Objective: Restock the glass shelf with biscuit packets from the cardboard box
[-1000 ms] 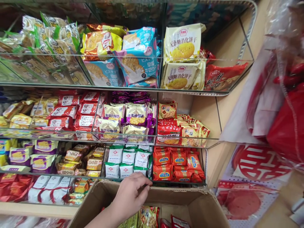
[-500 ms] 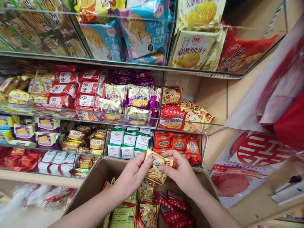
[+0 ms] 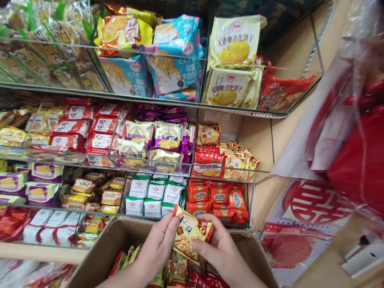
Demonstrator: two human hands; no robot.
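Held packet: a small gold-and-red packet (image 3: pixel 192 238) with dark characters and a nut-like picture, tilted, above the open box and in front of the lower shelves.
Left hand: the left hand (image 3: pixel 159 242) grips the packet's left side, fingers closed on it.
Right hand: the right hand (image 3: pixel 220 248) grips the packet's right side, thumb across its printed front.
Cardboard box: the open cardboard box (image 3: pixel 97 256) sits below both hands; its far rim stands close in front of the lower shelving, and the hands and forearms hide much of the inside.
Box contents: green-and-red packets (image 3: pixel 129 256) on the left, red packets (image 3: pixel 207 276) towards the right, partly covered by the right hand.
Lower shelf: white-and-green packets (image 3: pixel 153 190) beside orange-red packets (image 3: pixel 198 192), just beyond the hands.
Middle shelf: cream-and-purple packets (image 3: pixel 168 136), then gold packets (image 3: pixel 237 165) like the held one, behind a clear front panel (image 3: pixel 228 173).
Upper shelf: blue packs (image 3: pixel 174 66) next to cream biscuit packs (image 3: pixel 237 44), also behind a clear front.
Right side: a red item (image 3: pixel 357 156) in clear plastic hangs beside the shelving, above a red patterned piece (image 3: pixel 318 202); what the hanging item is, I cannot tell.
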